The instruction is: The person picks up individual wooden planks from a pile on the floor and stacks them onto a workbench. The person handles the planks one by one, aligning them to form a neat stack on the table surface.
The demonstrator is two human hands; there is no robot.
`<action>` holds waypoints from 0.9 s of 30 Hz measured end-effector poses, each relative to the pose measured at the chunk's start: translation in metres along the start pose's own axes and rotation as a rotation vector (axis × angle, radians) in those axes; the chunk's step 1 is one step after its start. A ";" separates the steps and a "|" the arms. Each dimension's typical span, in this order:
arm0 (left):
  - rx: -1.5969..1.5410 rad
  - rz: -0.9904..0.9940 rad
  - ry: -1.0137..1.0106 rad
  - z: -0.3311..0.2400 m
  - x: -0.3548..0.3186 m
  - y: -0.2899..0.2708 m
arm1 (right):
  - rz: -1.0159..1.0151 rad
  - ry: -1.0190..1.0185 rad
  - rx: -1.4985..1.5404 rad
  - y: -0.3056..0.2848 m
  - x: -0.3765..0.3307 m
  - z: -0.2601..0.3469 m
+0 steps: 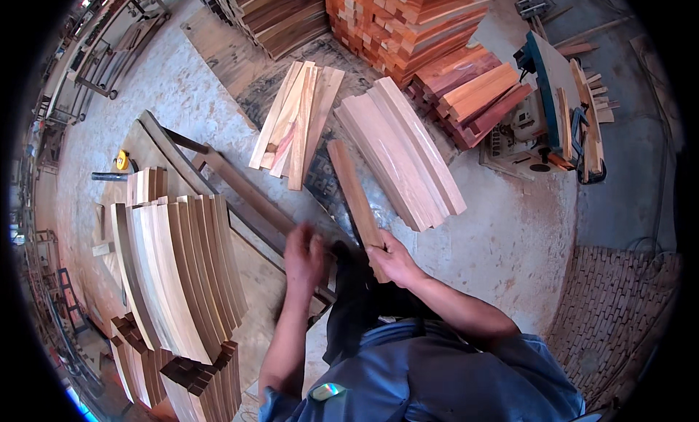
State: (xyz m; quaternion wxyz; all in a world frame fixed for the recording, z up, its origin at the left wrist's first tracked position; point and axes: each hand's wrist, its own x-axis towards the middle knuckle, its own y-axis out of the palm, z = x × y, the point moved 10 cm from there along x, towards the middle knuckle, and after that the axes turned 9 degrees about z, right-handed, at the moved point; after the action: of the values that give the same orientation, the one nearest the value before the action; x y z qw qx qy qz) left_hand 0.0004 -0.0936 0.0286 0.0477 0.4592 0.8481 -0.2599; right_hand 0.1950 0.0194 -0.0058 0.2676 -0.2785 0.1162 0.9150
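Note:
My right hand point(394, 261) is closed round the lower end of a narrow brown wooden plank point(351, 183), which slants up and away to the left. To its left, over the edge of the work table point(271, 300), hovers my left hand point(303, 260). Its fingers are smeared by motion, and no held thing shows in it. Just beyond the plank lies a stack of pale pinkish boards point(400, 152). Beside that stack is a small pile of light, uneven strips point(300, 123).
On the table at left stands a row of planks point(186, 265), with a yellow tape measure point(122, 160) farther back. A tall pile of reddish wood blocks point(400, 29) rises at the back. A green-edged machine point(542, 94) stands at right, and brick paving point(611, 313) lies below it.

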 end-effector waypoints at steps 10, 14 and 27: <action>0.480 -0.208 0.071 -0.048 0.107 -0.031 | -0.074 0.056 0.005 -0.010 0.003 -0.017; 0.573 -0.172 -0.055 -0.022 0.131 -0.025 | -0.030 0.166 0.153 -0.002 0.001 -0.030; -1.153 0.438 -0.285 0.043 -0.006 0.065 | -0.015 0.243 0.286 0.004 0.006 -0.039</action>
State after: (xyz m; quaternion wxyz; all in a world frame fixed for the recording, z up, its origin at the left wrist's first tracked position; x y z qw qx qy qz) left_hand 0.0492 -0.0904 -0.0317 0.4522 0.4833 0.7236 0.1960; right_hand 0.2059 0.0049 -0.0412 0.2951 -0.3470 0.2744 0.8469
